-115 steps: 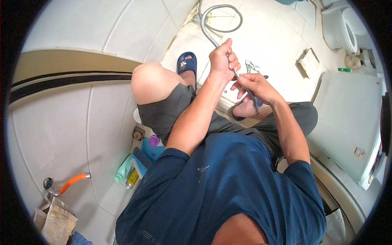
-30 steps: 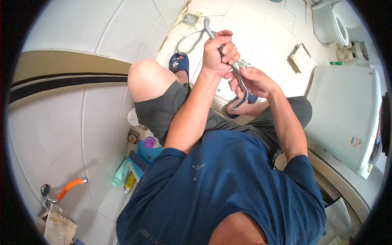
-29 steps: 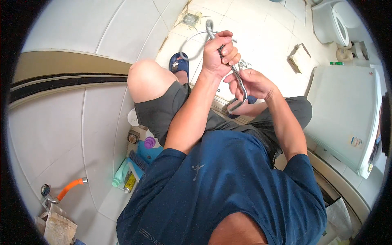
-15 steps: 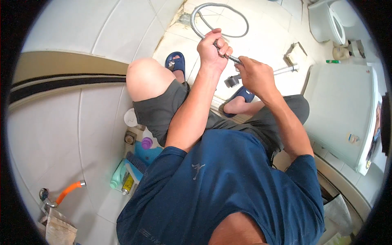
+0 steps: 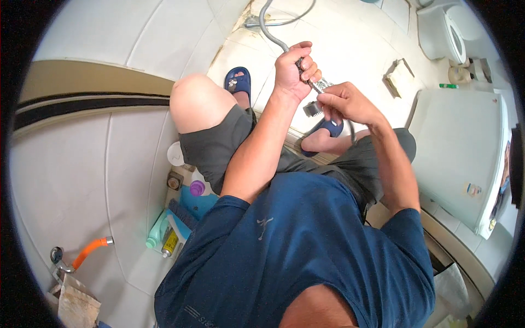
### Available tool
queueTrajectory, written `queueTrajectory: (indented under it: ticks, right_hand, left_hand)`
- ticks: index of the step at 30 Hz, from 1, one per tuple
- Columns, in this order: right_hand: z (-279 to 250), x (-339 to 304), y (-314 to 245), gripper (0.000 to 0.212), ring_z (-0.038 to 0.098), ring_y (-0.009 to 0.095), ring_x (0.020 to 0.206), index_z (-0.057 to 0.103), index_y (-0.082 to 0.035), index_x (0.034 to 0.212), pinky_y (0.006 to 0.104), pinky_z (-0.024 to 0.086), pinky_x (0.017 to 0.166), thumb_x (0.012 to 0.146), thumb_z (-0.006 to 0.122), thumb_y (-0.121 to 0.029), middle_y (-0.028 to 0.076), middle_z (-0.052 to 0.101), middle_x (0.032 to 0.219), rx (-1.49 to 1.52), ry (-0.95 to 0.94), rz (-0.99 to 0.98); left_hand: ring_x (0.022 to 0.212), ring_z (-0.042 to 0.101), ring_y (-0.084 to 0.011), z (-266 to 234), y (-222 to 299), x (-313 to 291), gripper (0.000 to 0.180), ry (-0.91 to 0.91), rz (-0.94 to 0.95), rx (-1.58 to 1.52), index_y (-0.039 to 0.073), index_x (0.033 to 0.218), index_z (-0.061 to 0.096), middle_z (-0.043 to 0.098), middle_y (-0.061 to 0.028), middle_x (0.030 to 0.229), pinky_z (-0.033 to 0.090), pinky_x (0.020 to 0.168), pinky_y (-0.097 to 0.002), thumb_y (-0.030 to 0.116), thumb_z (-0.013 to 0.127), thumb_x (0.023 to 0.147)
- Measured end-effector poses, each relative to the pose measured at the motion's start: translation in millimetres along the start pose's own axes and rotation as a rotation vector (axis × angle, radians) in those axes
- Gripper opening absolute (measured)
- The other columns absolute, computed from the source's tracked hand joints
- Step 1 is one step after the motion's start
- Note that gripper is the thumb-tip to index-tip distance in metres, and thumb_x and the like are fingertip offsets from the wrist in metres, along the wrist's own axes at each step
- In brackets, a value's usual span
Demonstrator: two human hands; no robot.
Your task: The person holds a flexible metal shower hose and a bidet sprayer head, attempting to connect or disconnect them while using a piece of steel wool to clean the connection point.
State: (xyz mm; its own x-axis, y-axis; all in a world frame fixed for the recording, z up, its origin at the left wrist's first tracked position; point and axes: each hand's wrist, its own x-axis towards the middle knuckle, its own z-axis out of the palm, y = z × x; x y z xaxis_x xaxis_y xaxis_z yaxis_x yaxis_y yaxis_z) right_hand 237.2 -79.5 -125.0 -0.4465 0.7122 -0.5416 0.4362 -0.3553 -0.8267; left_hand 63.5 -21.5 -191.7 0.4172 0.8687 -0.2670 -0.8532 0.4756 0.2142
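My left hand [image 5: 296, 72] is closed round a silver flexible shower hose [image 5: 272, 34], which runs up and away over the tiled floor. A dark, bead-like or chain-like strip shows against the hose at its fingers. Close by on the right, my right hand [image 5: 353, 104] pinches the stretch of hose that comes out of the left fist. Just under its fingertips hangs a grey piece with a toothed edge [image 5: 313, 109]; its kind is unclear. A blurred silver part [image 5: 322, 85] shows beyond the fingers, and a dark curved piece [image 5: 353, 132] hangs below the palm.
Blue slippers [image 5: 237, 80] are on my feet. At right stand a white cabinet-like appliance [image 5: 456, 147] and a toilet [image 5: 445, 35]. A floor drain [image 5: 252, 22] lies at the far wall. Bottles [image 5: 170, 243] and a purple cap [image 5: 197, 188] are beside my left thigh.
Both hands have shifted slightly right. The hose loop has moved up, partly out of view. The silver bar that stuck out right of my right hand has swung away from there.
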Motion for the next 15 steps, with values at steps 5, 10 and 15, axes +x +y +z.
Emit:
queueTrajectory:
  ticks: [5,10,15]
  right_hand:
    - [24.0,-6.8,-9.3,0.028,0.066,0.04,0.063,0.068,-0.005,0.082,0.0491,0.052,0.059,0.097,0.068,-0.028,0.018,0.067,0.067,-1.141,0.519,-0.241]
    - [18.0,-5.6,4.5,0.036,0.072,0.019,0.064,0.076,-0.003,0.104,0.0348,0.057,0.055,0.104,0.064,-0.037,0.009,0.076,0.08,0.143,0.159,0.073]
    - [33.0,-1.1,30.0,0.049,0.068,0.017,0.054,0.068,0.009,0.119,0.0271,0.057,0.051,0.107,0.059,-0.038,0.015,0.074,0.082,1.0,-0.366,-0.059]
  left_hand:
    - [0.041,0.038,-0.0139,-2.3,-4.1,10.7,0.017,0.107,0.031,-0.012,0.009,0.111,0.062,0.046,0.001,0.058,0.036,0.047,-0.0336,0.009,0.057,0.095]
    - [0.039,0.034,-0.0123,4.4,3.0,3.7,0.02,-0.177,0.0,-0.029,0.009,0.112,0.067,0.044,0.0025,0.054,0.035,0.045,-0.0315,0.009,0.054,0.096]
    - [0.039,0.034,-0.0117,6.5,2.9,-7.7,0.024,-0.293,-0.084,-0.049,0.006,0.116,0.068,0.045,0.0022,0.053,0.034,0.042,-0.0323,0.009,0.053,0.098]
